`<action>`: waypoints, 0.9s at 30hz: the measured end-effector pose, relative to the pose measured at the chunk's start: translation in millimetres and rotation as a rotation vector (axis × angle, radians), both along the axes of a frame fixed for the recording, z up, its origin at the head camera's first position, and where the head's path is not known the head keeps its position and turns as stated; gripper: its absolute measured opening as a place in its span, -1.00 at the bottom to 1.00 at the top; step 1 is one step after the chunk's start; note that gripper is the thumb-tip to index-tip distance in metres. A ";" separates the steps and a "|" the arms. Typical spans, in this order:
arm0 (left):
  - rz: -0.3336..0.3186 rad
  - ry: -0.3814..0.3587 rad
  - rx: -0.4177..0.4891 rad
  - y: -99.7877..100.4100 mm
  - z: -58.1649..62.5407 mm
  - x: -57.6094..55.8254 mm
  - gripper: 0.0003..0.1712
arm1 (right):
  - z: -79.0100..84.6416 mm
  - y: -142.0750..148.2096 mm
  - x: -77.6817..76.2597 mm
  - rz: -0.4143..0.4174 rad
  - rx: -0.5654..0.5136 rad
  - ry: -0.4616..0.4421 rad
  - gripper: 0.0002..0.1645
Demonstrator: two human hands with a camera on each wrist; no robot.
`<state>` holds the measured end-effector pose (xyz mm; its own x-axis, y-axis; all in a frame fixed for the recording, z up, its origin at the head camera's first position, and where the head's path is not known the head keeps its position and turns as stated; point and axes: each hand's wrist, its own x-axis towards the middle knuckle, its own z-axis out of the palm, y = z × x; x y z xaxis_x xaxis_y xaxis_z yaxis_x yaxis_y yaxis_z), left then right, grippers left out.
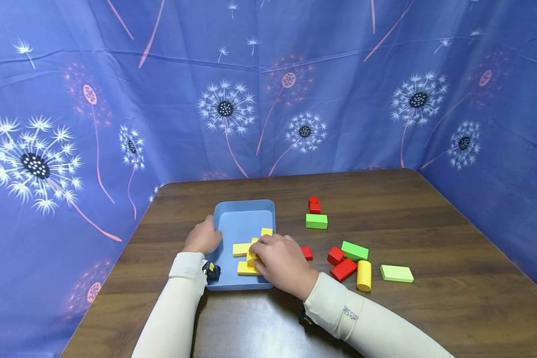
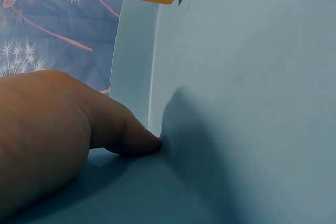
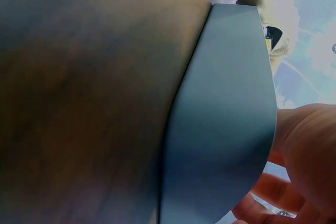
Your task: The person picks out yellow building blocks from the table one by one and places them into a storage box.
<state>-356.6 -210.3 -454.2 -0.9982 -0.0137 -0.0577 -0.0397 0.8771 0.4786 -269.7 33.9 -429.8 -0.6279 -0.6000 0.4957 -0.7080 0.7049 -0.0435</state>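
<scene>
A shallow blue tray lies on the table, with several yellow blocks inside near its right wall. My left hand grips the tray's left wall. In the left wrist view its thumb presses on the inner side; the other fingers are hidden. Reaching over the right wall, my right hand pinches a yellow block among the others. The right wrist view shows the right hand's curled fingers behind the tray's wall, which hides the block.
Right of the tray lie red blocks, green blocks, a yellow cylinder and a pale green block. A small red cylinder stands farther back. Blue dandelion-print cloth hangs behind the wooden table.
</scene>
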 end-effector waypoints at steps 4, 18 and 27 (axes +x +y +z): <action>0.003 0.005 -0.005 -1.0 -0.2 0.9 -0.31 | -0.7 -0.4 0.1 0.008 -0.017 0.002 -0.74; 0.007 -0.005 -0.001 -0.6 1.2 2.8 -0.29 | -3.4 -0.2 -5.1 0.003 -0.028 -0.002 -0.75; 0.004 -0.002 -0.007 0.3 -0.5 0.9 -0.28 | -3.8 -2.0 -9.1 -0.060 -0.035 -0.052 -0.72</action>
